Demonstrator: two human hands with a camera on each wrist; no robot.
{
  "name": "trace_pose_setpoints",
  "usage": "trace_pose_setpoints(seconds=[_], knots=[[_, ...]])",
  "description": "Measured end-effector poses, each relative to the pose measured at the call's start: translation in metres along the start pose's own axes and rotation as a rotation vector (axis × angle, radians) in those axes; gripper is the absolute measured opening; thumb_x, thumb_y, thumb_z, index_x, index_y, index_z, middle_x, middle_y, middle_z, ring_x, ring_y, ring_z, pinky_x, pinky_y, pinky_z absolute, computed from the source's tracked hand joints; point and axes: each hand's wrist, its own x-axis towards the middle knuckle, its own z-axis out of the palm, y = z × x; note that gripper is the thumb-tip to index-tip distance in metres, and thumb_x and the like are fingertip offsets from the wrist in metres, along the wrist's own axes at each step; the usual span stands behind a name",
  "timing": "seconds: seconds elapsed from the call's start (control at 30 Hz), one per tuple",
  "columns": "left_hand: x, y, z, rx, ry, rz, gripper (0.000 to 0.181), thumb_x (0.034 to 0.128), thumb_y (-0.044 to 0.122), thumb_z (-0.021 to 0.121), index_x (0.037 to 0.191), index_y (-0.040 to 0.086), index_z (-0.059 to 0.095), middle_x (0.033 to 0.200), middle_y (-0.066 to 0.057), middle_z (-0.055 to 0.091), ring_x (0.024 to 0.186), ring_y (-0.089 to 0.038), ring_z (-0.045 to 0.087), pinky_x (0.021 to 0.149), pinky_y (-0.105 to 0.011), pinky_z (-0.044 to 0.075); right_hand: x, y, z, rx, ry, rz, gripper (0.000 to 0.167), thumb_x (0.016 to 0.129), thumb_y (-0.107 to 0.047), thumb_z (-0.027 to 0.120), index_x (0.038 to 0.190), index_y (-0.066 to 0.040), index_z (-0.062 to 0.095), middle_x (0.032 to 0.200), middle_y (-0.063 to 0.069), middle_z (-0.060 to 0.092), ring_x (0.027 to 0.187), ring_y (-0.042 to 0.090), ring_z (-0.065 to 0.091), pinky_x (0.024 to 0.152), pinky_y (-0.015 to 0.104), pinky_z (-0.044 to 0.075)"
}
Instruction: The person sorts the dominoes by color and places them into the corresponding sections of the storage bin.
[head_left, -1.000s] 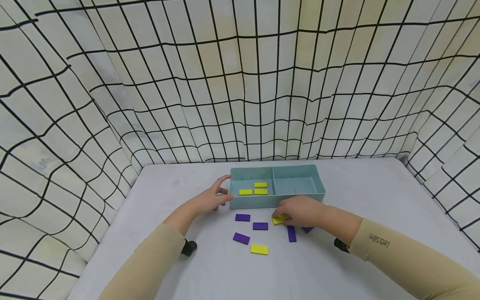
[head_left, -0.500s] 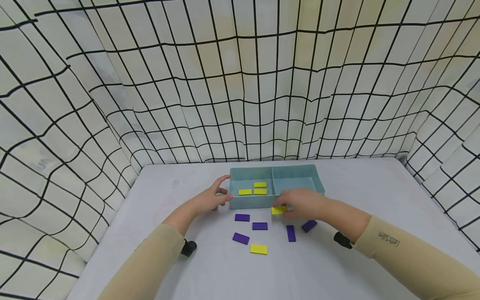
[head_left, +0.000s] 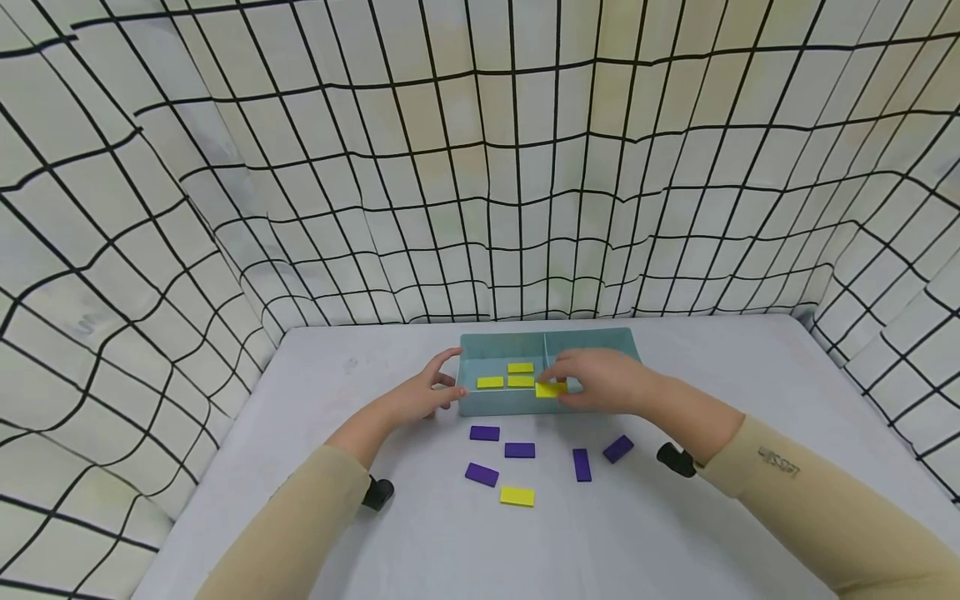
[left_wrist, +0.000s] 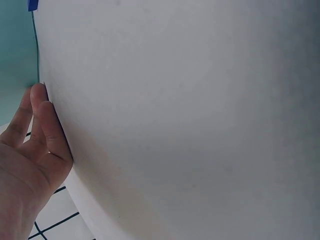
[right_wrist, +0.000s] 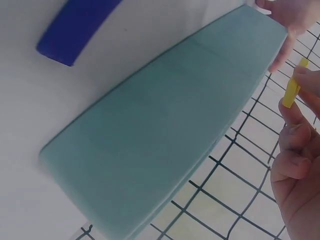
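Note:
A pale teal box (head_left: 495,405) with two compartments stands at the back of the table. In its left compartment lie three yellow blocks (head_left: 521,381). My right hand (head_left: 603,379) is over the box's front wall near the divider, pinching a yellow block (head_left: 551,390) between thumb and fingers; the right wrist view also shows this yellow block (right_wrist: 291,91) in the fingertips. My left hand (head_left: 420,395) touches the box's left end with spread fingers; in the left wrist view the left hand (left_wrist: 37,155) lies against the teal wall and grips nothing.
On the white table in front of the box lie several purple blocks (head_left: 520,451) and one yellow block (head_left: 517,497). Black netting (head_left: 517,200) over white cloth rises behind the table and at both sides.
My right hand has lifted the yellow block from the table in front of the box and carried it up over the front wall. The left hand stays at the box's left end.

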Motion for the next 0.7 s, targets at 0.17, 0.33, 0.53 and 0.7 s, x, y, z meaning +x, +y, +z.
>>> trace_pose_setpoints(seconds=[0.17, 0.33, 0.53, 0.7], knots=[[0.001, -0.001, -0.001, -0.001, -0.006, 0.001, 0.074, 0.0976, 0.043, 0.06, 0.154, 0.045, 0.012, 0.144, -0.012, 0.048, 0.105, -0.024, 0.06, 0.085, -0.041, 0.05, 0.008, 0.0, -0.005, 0.01, 0.017, 0.01, 0.033, 0.091, -0.023, 0.071, 0.124, -0.025, 0.07, 0.102, -0.011, 0.063, 0.091, 0.012, 0.062, 0.078, 0.028, 0.051], [0.001, -0.002, -0.003, -0.003, -0.011, 0.004, 0.074, 0.098, 0.042, 0.06, 0.154, 0.045, 0.011, 0.144, -0.014, 0.047, 0.107, -0.025, 0.06, 0.086, -0.041, 0.05, 0.022, 0.003, -0.008, 0.052, 0.014, 0.037, 0.033, 0.092, -0.024, 0.071, 0.125, -0.026, 0.069, 0.102, -0.011, 0.062, 0.085, 0.013, 0.061, 0.072, 0.027, 0.049], [0.0, -0.003, -0.003, -0.006, -0.011, 0.01, 0.075, 0.0982, 0.041, 0.06, 0.155, 0.043, 0.011, 0.144, -0.015, 0.048, 0.107, -0.025, 0.06, 0.084, -0.041, 0.05, 0.044, 0.006, -0.01, 0.076, 0.004, 0.046, 0.033, 0.092, -0.026, 0.071, 0.125, -0.028, 0.069, 0.104, -0.011, 0.062, 0.084, 0.01, 0.057, 0.072, 0.026, 0.049], [0.0, -0.002, -0.002, -0.005, -0.01, 0.012, 0.075, 0.0982, 0.042, 0.059, 0.155, 0.043, 0.011, 0.144, -0.015, 0.047, 0.107, -0.025, 0.06, 0.085, -0.041, 0.05, 0.061, 0.007, -0.008, 0.062, -0.018, 0.067, 0.035, 0.092, -0.026, 0.071, 0.126, -0.029, 0.068, 0.102, -0.01, 0.062, 0.091, 0.011, 0.057, 0.078, 0.029, 0.05]])
